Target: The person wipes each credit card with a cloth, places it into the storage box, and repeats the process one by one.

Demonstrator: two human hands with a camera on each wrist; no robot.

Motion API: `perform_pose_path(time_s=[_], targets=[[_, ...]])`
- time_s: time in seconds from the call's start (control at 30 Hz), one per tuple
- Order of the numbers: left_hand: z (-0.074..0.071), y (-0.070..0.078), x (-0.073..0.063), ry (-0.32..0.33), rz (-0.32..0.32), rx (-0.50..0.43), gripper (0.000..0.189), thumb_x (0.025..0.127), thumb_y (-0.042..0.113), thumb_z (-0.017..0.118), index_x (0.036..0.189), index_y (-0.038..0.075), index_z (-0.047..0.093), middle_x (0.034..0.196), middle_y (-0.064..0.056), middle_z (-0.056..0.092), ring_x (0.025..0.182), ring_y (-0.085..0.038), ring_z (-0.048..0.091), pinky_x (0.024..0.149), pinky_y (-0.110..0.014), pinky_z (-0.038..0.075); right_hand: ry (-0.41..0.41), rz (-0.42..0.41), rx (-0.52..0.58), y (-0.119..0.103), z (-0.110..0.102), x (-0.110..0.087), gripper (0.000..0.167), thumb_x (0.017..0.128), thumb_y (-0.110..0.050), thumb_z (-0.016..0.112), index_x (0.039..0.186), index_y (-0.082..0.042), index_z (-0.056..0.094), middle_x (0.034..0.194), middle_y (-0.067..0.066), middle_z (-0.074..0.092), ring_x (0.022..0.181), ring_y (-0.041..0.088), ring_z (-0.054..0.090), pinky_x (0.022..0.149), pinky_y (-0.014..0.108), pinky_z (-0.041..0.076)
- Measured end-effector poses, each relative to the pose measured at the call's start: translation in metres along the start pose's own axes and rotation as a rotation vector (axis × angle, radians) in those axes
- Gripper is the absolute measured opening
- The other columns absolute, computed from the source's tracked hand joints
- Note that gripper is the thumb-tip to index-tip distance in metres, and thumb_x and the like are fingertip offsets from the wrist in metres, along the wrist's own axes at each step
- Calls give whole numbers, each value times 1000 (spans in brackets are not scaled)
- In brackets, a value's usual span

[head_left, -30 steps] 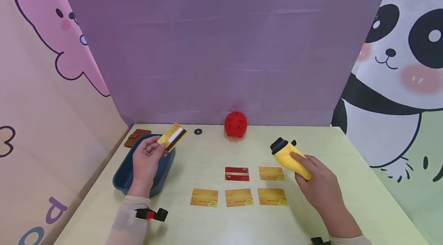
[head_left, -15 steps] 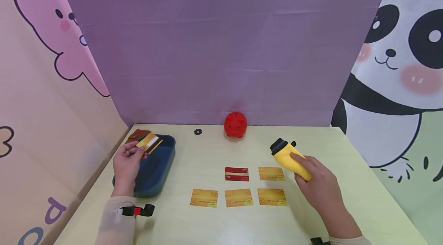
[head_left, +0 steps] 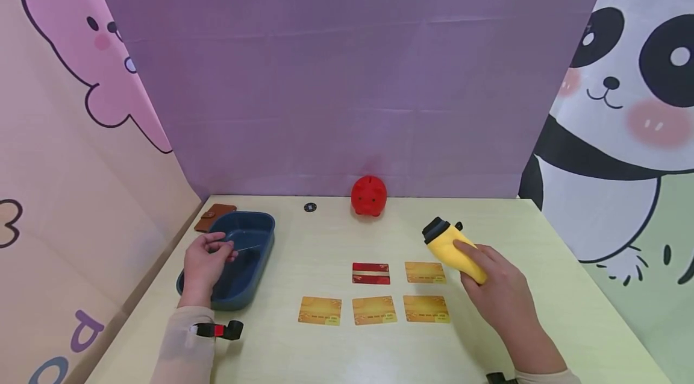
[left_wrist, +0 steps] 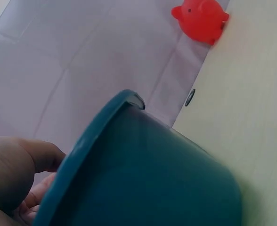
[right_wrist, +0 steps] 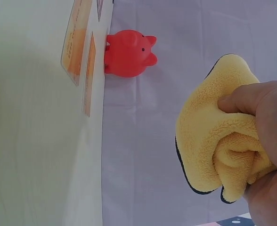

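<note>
Over one blue plastic tray point(head_left: 246, 299), the left hand point(head_left: 205, 263) pinches one thin card point(head_left: 249, 248), edge-on to me. Four rectangular gold cards point(head_left: 375, 310) and one red striped card point(head_left: 371, 273) lie on the pale surface point(head_left: 347, 354); the right hand point(head_left: 499, 296) grips one yellow plush cloth point(head_left: 455, 248) above it.

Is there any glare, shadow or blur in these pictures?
Head view: soft shadow on the table near the right hand, pale sheen toward the front; left wrist view: dim, the blue tub looking soft; right wrist view: turned sideways, yet the yellow cloth shows clear texture.
</note>
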State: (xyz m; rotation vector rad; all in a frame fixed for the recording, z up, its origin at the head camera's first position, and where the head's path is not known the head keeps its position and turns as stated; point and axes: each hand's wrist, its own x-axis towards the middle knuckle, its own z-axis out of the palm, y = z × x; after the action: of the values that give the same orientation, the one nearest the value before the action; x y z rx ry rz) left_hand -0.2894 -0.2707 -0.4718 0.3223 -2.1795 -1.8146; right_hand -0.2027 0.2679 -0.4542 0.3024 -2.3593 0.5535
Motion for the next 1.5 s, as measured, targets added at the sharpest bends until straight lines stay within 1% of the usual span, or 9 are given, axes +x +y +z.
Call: perform_pose_path(time_s=[0.13, 0.33, 0.53, 0.7, 0.8, 1.0, 1.13, 1.23, 1.5], targets=[[0, 0, -1, 1, -6, 10, 40, 101, 7, 70, 136, -6, 55, 102, -14, 70, 80, -18, 76, 73, -22, 62, -1, 0, 0, 1, -1, 0, 63, 75, 6, 83, 133, -16, 71, 115, 13, 70, 91, 37, 70, 75, 58, 61], [1, 3, -4, 28, 9, 17, 39, 102, 13, 70, 136, 0, 57, 108, -15, 69, 80, -11, 74, 76, -19, 60, -1, 13, -3, 2, -3, 0, 65, 75, 7, 84, 134, -16, 70, 115, 13, 70, 92, 38, 70, 77, 59, 61], [4, 7, -7, 47, 84, 5, 39, 101, 16, 72, 134, 0, 59, 112, -18, 68, 80, -9, 74, 74, -19, 60, 2, 28, -11, 3, -7, 1, 65, 76, 7, 84, 135, -15, 70, 115, 14, 70, 94, 39, 70, 79, 60, 60], [6, 10, -8, 46, 131, -40, 35, 99, 18, 76, 127, 4, 63, 107, -10, 69, 81, -9, 74, 76, -19, 60, 3, 38, -21, 6, -7, 1, 65, 76, 6, 84, 136, -15, 69, 116, 13, 69, 93, 38, 69, 79, 59, 60], [8, 13, -10, 35, 184, -75, 32, 98, 14, 76, 125, 1, 64, 106, -9, 70, 81, -8, 74, 76, -19, 61, 3, 50, -26, 7, -8, 2, 66, 77, 5, 84, 137, -15, 69, 116, 14, 69, 93, 39, 69, 79, 60, 60], [13, 22, -18, -9, 276, -46, 34, 98, 13, 75, 125, -3, 63, 116, -20, 70, 88, -6, 73, 81, -17, 58, 3, 73, -26, 8, -12, 2, 66, 77, 6, 85, 137, -15, 69, 118, 15, 69, 95, 40, 68, 81, 61, 59], [18, 28, -24, -41, 303, 6, 34, 98, 18, 77, 124, 2, 65, 119, -16, 72, 92, -6, 72, 81, -17, 57, 0, 87, -29, 11, -14, 0, 66, 77, 6, 85, 137, -15, 69, 118, 15, 69, 96, 41, 68, 83, 62, 59], [22, 33, -29, -72, 333, 6, 31, 97, 17, 78, 123, 3, 67, 118, -14, 73, 92, -9, 72, 81, -18, 58, 5, 88, -32, 15, -15, -1, 66, 77, 6, 85, 137, -15, 69, 118, 15, 69, 97, 41, 68, 83, 62, 58], [38, 40, -45, -213, 435, 9, 29, 97, 14, 78, 123, 8, 68, 120, -8, 73, 102, -18, 72, 86, -20, 59, 19, 98, -26, 20, -20, -3, 65, 76, 6, 83, 136, -15, 69, 117, 14, 69, 99, 42, 68, 83, 62, 57]])
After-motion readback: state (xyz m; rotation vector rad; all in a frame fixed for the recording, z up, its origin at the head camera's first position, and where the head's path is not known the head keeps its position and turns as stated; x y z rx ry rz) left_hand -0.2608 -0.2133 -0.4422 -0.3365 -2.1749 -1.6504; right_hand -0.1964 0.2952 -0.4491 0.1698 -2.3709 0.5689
